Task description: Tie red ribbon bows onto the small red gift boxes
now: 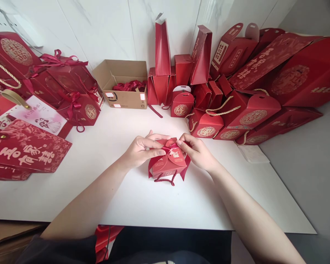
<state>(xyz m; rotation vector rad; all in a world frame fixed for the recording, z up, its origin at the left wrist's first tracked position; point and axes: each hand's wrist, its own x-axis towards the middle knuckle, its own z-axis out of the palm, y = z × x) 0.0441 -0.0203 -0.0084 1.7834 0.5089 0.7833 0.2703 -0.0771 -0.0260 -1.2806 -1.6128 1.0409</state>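
A small red gift box point(167, 165) with gold print stands on the white table in front of me, its twisted cord handle hanging at the near side. Dark red ribbon point(171, 148) lies across its top in a bow shape, and ribbon tails hang down at both sides. From the left, my left hand point(145, 148) pinches the ribbon between thumb and fingers. My right hand point(194, 149) grips the ribbon on the right side of the bow, thumb against the fingers. The fingers partly hide the bow's loops.
An open cardboard box point(129, 99) with dark red ribbons stands at the back. Red gift boxes point(247, 110) are piled at the right, and more red boxes point(35, 146) at the left. The white table's point(170, 209) near edge is below.
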